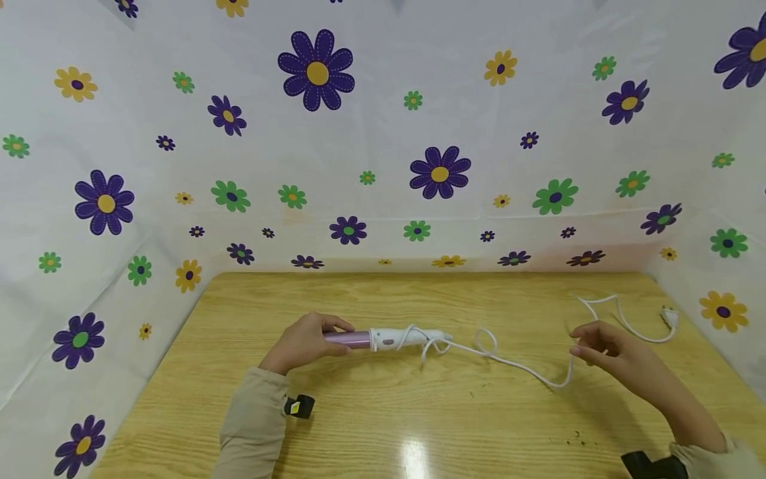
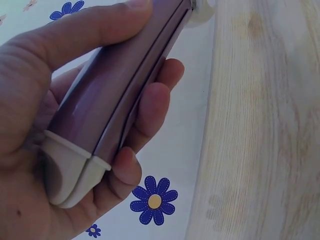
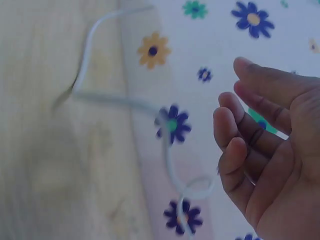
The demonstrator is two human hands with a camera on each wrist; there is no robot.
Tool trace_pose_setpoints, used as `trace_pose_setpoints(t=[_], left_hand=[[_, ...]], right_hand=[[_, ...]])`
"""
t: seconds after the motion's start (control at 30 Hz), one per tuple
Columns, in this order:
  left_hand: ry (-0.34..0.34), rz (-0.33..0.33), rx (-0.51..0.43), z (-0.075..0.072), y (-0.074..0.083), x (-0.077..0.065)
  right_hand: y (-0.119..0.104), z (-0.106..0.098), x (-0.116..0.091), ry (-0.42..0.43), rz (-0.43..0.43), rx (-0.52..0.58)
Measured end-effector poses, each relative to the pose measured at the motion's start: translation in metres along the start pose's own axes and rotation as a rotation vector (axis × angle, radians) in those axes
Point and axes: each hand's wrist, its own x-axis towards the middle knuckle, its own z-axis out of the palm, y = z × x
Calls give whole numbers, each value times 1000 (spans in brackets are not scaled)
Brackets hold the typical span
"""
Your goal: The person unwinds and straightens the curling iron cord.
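My left hand (image 1: pixel 302 344) grips the purple barrel of a hair straightener (image 1: pixel 353 340), thumb on one side and fingers curled round the other. In the left wrist view, the straightener's split purple body (image 2: pixel 110 95) ends in two pale tips near the palm. Its white handle points right, with the cord looped round it. My right hand (image 1: pixel 619 356) hovers over the table at right, fingers loosely bent and nothing between them. The white cord (image 1: pixel 520 366) runs behind that hand; in the right wrist view the cord (image 3: pixel 167 150), partly blurred, lies apart from the fingers.
The cord's white plug (image 1: pixel 670 317) lies near the right edge of the wooden table (image 1: pixel 383 412). A flower-printed white sheet (image 1: pixel 371 133) rises behind the table and along both sides. Small dark specks (image 1: pixel 577 438) dot the tabletop at front right.
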Motion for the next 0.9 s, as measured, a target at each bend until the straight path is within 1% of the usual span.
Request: trace_pose_setpoints(t=[0.07,0.17,0.23,0.3,0.37,0.43,0.57,0.67,0.8,0.9], left_hand=[[-5,-6,-6,0,0,0],[-7,-6,-11,0,0,0],[-4,-2,-13,0,0,0],[-2,4,-16,0,1,0],[-3,9,-15,0,1,0],[-3,15,-9,1,1,0],[4,27,8,0,1,0],[10,30,11,0,3,-1],[23,32,12,0,6,-2],[33,31,4,-1,6,-3]], right_hand=[[-13,3,7,-18,-17,7],[-30,13,20,-87,-40,50],[-37,22,28,-161,-23,88],[-42,32,35,-237,13,124],[-44,44,40,-289,50,141],[-45,56,43,-316,73,159],[-46,76,50,-290,80,180],[-47,85,52,-248,53,168],[-47,90,52,-204,20,139],[-45,89,51,-182,30,139]])
